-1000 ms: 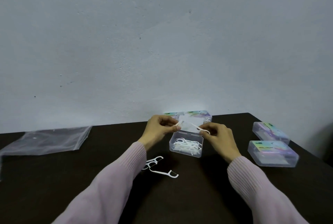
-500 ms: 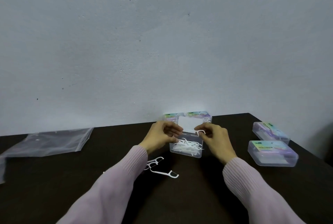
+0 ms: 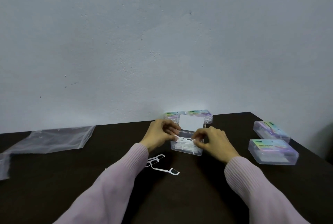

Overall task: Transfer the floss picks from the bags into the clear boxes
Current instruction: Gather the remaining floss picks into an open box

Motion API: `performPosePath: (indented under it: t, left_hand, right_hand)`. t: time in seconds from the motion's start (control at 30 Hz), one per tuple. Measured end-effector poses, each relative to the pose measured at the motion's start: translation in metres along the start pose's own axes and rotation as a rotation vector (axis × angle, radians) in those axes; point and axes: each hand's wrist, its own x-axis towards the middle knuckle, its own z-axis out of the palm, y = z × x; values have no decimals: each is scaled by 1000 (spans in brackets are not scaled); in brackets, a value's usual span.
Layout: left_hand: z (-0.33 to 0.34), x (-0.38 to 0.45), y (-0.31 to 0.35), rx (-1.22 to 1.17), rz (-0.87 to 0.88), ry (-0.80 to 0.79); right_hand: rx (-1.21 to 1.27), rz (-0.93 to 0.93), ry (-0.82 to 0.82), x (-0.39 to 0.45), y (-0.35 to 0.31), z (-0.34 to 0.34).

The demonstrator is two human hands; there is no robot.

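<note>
An open clear box (image 3: 187, 151) stands at the table's middle, its lid (image 3: 191, 122) raised behind it, with several white floss picks (image 3: 183, 144) piled inside. My left hand (image 3: 160, 134) is at the box's left rim, fingers curled and pinching picks at the pile's left end. My right hand (image 3: 211, 141) is at the right rim, fingertips pinching the pile's right end. A few loose floss picks (image 3: 162, 165) lie on the table below my left wrist. A clear plastic bag (image 3: 52, 140) lies flat at the far left.
Two closed clear boxes (image 3: 273, 151) with colourful labels sit at the right, one (image 3: 271, 130) behind the other. Two more labelled boxes (image 3: 198, 113) stand against the wall behind the open box. The dark table (image 3: 189, 196) ends near the right boxes.
Both hands have come down from above the box to its rim. The picks they held now lie on the pile inside the box.
</note>
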Motion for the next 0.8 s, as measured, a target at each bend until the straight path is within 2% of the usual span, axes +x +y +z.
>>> performPosePath:
  t: [0.1, 0.23, 0.4, 0.57, 0.8]
  left_hand:
    - [-4, 1, 6, -57, 18, 10]
    - [-8, 3, 10, -107, 33, 20]
    - [-17, 4, 12, -217, 12, 112]
    - [-17, 3, 13, -347, -67, 196]
    - [6, 1, 0, -170, -64, 123]
  right_hand:
    - [-43, -24, -7, 1, -1, -1]
    - [74, -23, 14, 1, 1, 0]
    - [67, -68, 134, 1, 3, 0]
    - [-44, -42, 164, -2, 0, -1]
    - [-39, 17, 301, -3, 1, -2]
